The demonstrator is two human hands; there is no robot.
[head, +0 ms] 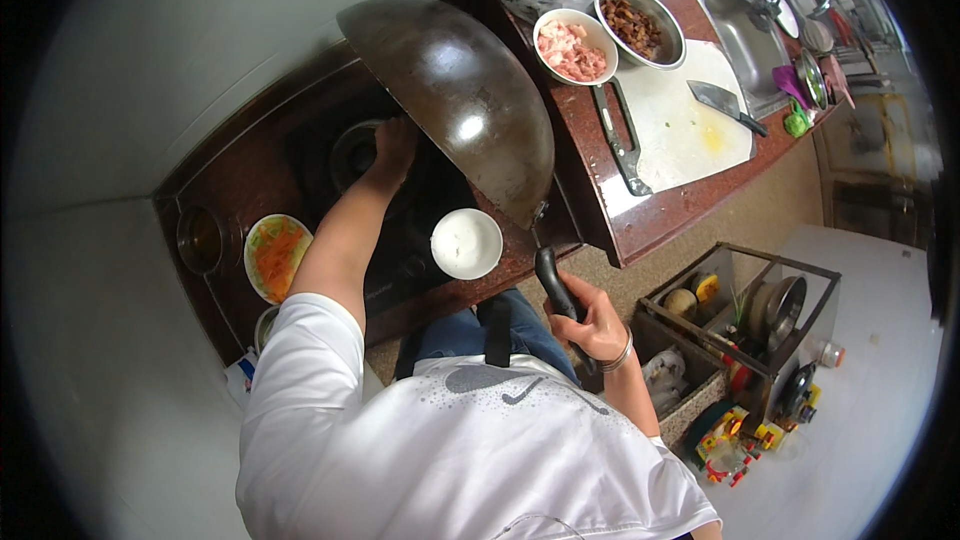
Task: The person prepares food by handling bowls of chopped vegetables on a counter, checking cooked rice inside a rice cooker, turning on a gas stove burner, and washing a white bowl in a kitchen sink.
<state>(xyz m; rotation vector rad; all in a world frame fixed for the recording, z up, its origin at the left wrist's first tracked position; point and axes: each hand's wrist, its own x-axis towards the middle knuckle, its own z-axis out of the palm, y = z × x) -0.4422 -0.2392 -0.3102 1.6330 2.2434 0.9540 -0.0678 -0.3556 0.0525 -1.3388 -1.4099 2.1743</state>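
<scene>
My right hand (592,319) grips the black handle of a large dark metal wok (472,90). The wok is tilted up on its side, its outer face towards the camera. My left hand (395,146) reaches over the black gas stove (307,142), beside the round burner and partly behind the wok's rim; its fingers are not clear to see. A white bowl (466,244) with white stuff in it stands at the stove's front edge. To the left, beside my left forearm, is a bowl of shredded orange and green vegetables (276,259).
On the right counter are a bowl of raw meat (570,49), a metal bowl of brown pieces (634,22), a white cutting board (667,142) with a cleaver (716,97), and a steel sink (742,37). A glass-sided rack (750,307) stands low at the right.
</scene>
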